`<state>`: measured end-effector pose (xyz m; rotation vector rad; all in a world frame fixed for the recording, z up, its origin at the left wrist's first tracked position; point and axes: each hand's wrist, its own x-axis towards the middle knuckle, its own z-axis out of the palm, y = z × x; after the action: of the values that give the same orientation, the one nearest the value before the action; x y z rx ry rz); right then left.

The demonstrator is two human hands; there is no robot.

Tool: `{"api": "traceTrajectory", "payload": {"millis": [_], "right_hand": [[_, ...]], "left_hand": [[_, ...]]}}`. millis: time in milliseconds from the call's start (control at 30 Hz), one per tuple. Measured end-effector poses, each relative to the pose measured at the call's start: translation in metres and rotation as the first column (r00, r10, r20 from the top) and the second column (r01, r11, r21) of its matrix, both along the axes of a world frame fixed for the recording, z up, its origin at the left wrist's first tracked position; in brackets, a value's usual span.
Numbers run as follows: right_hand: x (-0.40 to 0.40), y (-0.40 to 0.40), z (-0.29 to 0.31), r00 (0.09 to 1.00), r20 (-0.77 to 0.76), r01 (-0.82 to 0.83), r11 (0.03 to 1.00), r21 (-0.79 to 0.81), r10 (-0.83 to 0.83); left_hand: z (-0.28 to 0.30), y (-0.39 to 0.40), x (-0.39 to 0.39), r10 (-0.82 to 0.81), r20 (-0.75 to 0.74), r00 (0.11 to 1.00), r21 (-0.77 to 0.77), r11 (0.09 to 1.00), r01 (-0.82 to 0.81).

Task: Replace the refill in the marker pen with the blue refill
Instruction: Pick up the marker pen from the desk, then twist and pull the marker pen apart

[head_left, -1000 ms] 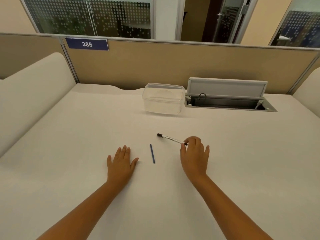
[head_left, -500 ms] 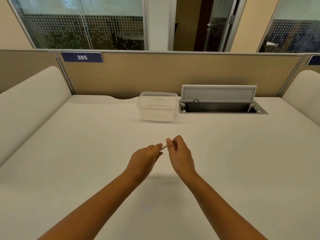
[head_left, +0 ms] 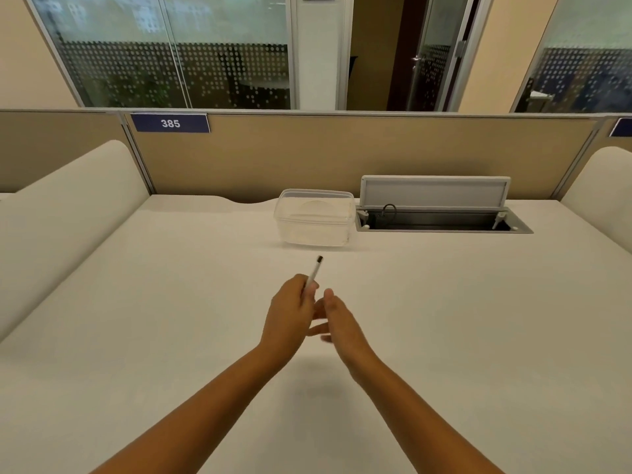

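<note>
1. My two bare forearms reach in from the near edge over the white worktop [head_left: 136,302], converging toward the middle.
2. My right hand [head_left: 338,319] sits just beside the left, fingers loosely spread and released, grasping nothing. Its fingertips are blurred, so I cannot tell whether they touch the left hand.
3. My left hand [head_left: 290,309] is raised above the worktop and clenched around the lower end of the pen [head_left: 314,273].
4. The pen is white with a dark tip; it sticks out past my left fingers, tilted up and away from me, tip pointing toward the far side.
5. I cannot see the blue refill from here; my hands cover the patch of worktop below them.
6. Farther on, a clear tub [head_left: 314,218] stands on the worktop, well apart from the pen tip.
7. Just right of the tub, a cable hatch [head_left: 441,220] is sunk in the worktop, its grey lid [head_left: 434,191] propped upright.
8. Behind both runs a tan partition [head_left: 307,159] carrying a blue tag [head_left: 170,123] reading 385.
</note>
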<state>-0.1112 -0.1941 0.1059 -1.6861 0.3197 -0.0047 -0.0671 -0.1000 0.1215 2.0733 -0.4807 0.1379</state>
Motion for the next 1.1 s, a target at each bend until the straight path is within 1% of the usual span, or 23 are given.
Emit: {"api": "traceTrajectory", "payload": {"millis": [33, 100, 167, 233, 300, 333, 367, 400, 433, 467, 500, 533, 567, 600, 633, 667, 700, 733, 767, 867, 967, 1033, 1100], "right_hand": [[-0.002, 0.004, -0.004, 0.998, -0.028, -0.048, 0.996, 0.074, 0.05], [-0.006, 0.012, -0.009, 0.985, -0.074, -0.139, 0.974, 0.18, 0.154], [-0.009, 0.016, -0.01, 0.981, -0.063, -0.17, 0.972, 0.165, 0.182], [-0.013, 0.017, -0.007, 0.987, -0.037, -0.15, 0.98, 0.128, 0.156], [-0.015, 0.015, -0.004, 0.987, -0.04, -0.15, 0.98, 0.132, 0.157], [-0.017, 0.013, -0.003, 0.984, -0.059, -0.158, 0.974, 0.163, 0.169], [-0.018, 0.011, -0.002, 0.979, -0.081, -0.164, 0.961, 0.224, 0.186], [-0.019, 0.008, -0.002, 0.973, -0.095, -0.17, 0.931, 0.324, 0.21], [-0.021, 0.005, -0.002, 0.964, -0.091, -0.181, 0.867, 0.464, 0.25], [-0.024, 0.001, -0.001, 0.948, -0.064, -0.205, 0.757, 0.621, 0.31], [-0.027, -0.004, -0.001, 0.925, -0.013, -0.242, 0.615, 0.751, 0.38], [-0.029, -0.007, -0.001, 0.894, 0.054, -0.287, 0.476, 0.831, 0.445], [-0.031, -0.01, 0.0, 0.861, 0.122, -0.334, 0.369, 0.867, 0.495], [-0.031, -0.011, 0.0, 0.828, 0.182, -0.381, 0.294, 0.876, 0.53], [-0.03, -0.01, 0.001, 0.799, 0.226, -0.419, 0.246, 0.874, 0.557], [-0.029, -0.009, 0.001, 0.78, 0.249, -0.44, 0.22, 0.871, 0.574], [-0.028, -0.009, 0.001, 0.774, 0.257, -0.446, 0.21, 0.87, 0.579], [-0.026, -0.01, 0.001, 0.779, 0.249, -0.439, 0.217, 0.872, 0.576], [-0.024, -0.011, 0.002, 0.793, 0.223, -0.422, 0.248, 0.872, 0.567], [-0.022, -0.015, 0.004, 0.84, 0.115, -0.371, 0.407, 0.835, 0.53], [-0.021, -0.016, 0.005, 0.881, 0.035, -0.33, 0.559, 0.761, 0.472], [-0.021, -0.015, 0.005, 0.91, -0.041, -0.29, 0.702, 0.65, 0.413], [-0.02, -0.012, 0.004, 0.933, -0.13, -0.239, 0.848, 0.473, 0.336]], "left_hand": [[0.003, -0.002, 0.003, 0.019, -0.099, 0.995, -0.083, 0.996, -0.027], [0.009, -0.004, 0.009, 0.004, -0.255, 0.967, -0.189, 0.98, -0.054], [0.013, -0.005, 0.013, -0.045, -0.362, 0.931, -0.247, 0.968, -0.049], [0.018, -0.004, 0.016, -0.126, -0.457, 0.88, -0.315, 0.949, -0.028], [0.026, 0.0, 0.02, -0.239, -0.518, 0.821, -0.456, 0.89, -0.029], [0.03, 0.004, 0.024, -0.281, -0.522, 0.805, -0.511, 0.859, -0.032], [0.034, 0.008, 0.028, -0.312, -0.515, 0.798, -0.544, 0.839, -0.022], [0.037, 0.012, 0.032, -0.355, -0.506, 0.786, -0.573, 0.82, 0.002], [0.04, 0.017, 0.036, -0.413, -0.504, 0.758, -0.609, 0.793, 0.028], [0.042, 0.021, 0.039, -0.476, -0.513, 0.714, -0.646, 0.762, 0.044], [0.045, 0.026, 0.041, -0.54, -0.522, 0.66, -0.678, 0.732, 0.062], [0.046, 0.031, 0.043, -0.599, -0.52, 0.609, -0.705, 0.704, 0.09], [0.047, 0.034, 0.044, -0.654, -0.508, 0.561, -0.728, 0.674, 0.127], [0.047, 0.036, 0.044, -0.701, -0.49, 0.517, -0.749, 0.643, 0.162], [0.048, 0.036, 0.045, -0.736, -0.471, 0.487, -0.767, 0.614, 0.186], [0.048, 0.035, 0.044, -0.753, -0.454, 0.477, -0.779, 0.595, 0.197], [0.048, 0.033, 0.044, -0.751, -0.444, 0.489, -0.783, 0.591, 0.196], [0.047, 0.031, 0.045, -0.732, -0.444, 0.517, -0.78, 0.6, 0.18], [0.047, 0.029, 0.046, -0.7, -0.455, 0.55, -0.77, 0.619, 0.151], [0.042, 0.024, 0.051, -0.574, -0.532, 0.622, -0.714, 0.7, 0.035], [0.037, 0.02, 0.05, -0.493, -0.583, 0.646, -0.678, 0.733, -0.052], [0.034, 0.018, 0.049, -0.433, -0.607, 0.667, -0.648, 0.755, -0.099], [0.03, 0.017, 0.048, -0.368, -0.63, 0.684, -0.608, 0.782, -0.14]]}}
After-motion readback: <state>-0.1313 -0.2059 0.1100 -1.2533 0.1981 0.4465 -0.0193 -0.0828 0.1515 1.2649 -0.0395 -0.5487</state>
